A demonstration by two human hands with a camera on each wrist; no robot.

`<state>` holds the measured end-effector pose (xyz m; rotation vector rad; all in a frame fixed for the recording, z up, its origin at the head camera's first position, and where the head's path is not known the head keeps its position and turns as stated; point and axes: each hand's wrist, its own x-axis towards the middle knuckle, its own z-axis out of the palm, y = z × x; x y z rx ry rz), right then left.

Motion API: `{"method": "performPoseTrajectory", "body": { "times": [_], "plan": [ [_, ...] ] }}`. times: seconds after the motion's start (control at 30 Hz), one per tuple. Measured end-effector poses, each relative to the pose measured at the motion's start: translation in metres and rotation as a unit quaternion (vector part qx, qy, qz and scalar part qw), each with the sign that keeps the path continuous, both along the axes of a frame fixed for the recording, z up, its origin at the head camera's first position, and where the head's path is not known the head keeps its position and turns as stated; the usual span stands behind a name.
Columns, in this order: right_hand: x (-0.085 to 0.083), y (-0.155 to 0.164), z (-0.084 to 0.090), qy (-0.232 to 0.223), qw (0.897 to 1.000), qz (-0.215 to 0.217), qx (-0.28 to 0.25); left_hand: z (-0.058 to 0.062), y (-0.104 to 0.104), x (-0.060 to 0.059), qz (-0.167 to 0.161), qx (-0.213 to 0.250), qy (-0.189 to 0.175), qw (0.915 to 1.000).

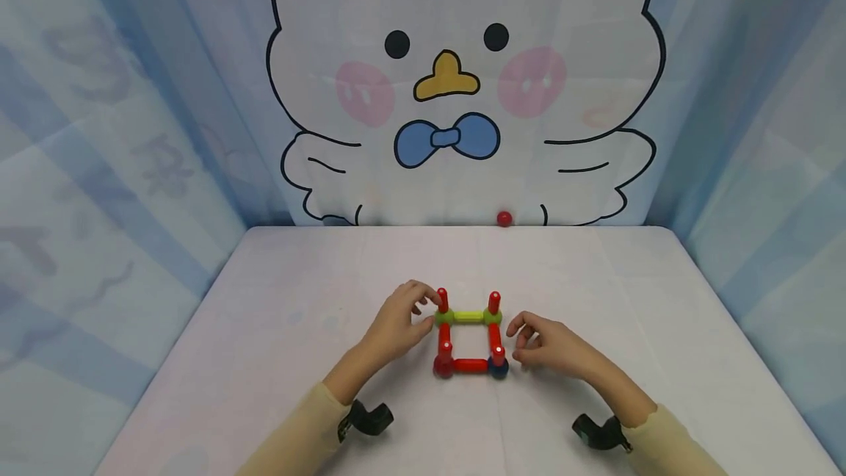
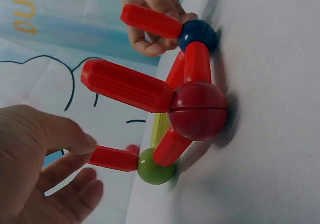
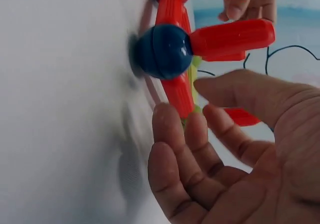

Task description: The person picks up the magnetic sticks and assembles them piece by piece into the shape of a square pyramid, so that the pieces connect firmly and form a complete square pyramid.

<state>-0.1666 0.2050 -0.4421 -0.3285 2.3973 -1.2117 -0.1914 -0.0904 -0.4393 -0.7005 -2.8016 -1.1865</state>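
Note:
A square frame of toy rods and balls lies on the table. Its front corners are a red ball [image 2: 198, 110] and a dark blue ball [image 3: 165, 52]; green balls [image 1: 493, 317] form the back corners. Red rods [image 1: 471, 366] join three sides, a yellow-green rod [image 1: 469, 316] the back one. From each ball a red rod stands upright. My left hand [image 1: 395, 323] is at the back left upright rod [image 2: 114, 157], fingertips at its top, fingers loosely bent. Beside the frame's right side hovers my right hand [image 1: 551, 344], fingers relaxed, holding nothing.
A small red ball [image 1: 504, 219] sits at the table's far edge. Behind it hangs a curtain [image 1: 581, 13] printed with a cartoon duck, and more cloth hangs on both sides. Dark wrist cameras [image 1: 371, 419] are worn at both sleeves.

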Motion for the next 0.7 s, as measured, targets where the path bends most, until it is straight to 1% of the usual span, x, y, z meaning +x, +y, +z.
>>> {"method": "performPoseTrajectory", "body": {
  "times": [0.07, 0.13, 0.2, 0.3, 0.37, 0.5, 0.7],
  "plan": [
    [0.003, 0.004, -0.003, -0.026, 0.999, 0.027, -0.033, 0.002, -0.005, 0.006, -0.037, -0.011, -0.039, 0.9985],
    [0.005, 0.005, -0.005, -0.054, 0.996, 0.042, -0.058, 0.004, -0.011, 0.009, -0.083, -0.016, -0.082, 0.993],
    [0.006, 0.005, -0.006, -0.075, 0.994, 0.042, -0.072, 0.004, -0.015, 0.011, -0.118, -0.015, -0.119, 0.9857],
    [0.006, 0.004, -0.005, -0.082, 0.993, 0.034, -0.084, 0.002, -0.019, 0.011, -0.152, -0.005, -0.154, 0.9762],
    [0.007, 0.003, -0.004, -0.074, 0.993, 0.027, -0.088, -0.002, -0.02, 0.012, -0.16, 0.004, -0.162, 0.9737],
    [0.008, -0.003, -0.003, -0.056, 0.994, 0.018, -0.088, -0.008, -0.019, 0.012, -0.163, 0.016, -0.165, 0.9727],
    [0.01, -0.012, -0.005, -0.027, 0.997, -0.001, -0.07, -0.013, -0.011, 0.011, -0.141, 0.02, -0.161, 0.9767]
  ]
}}
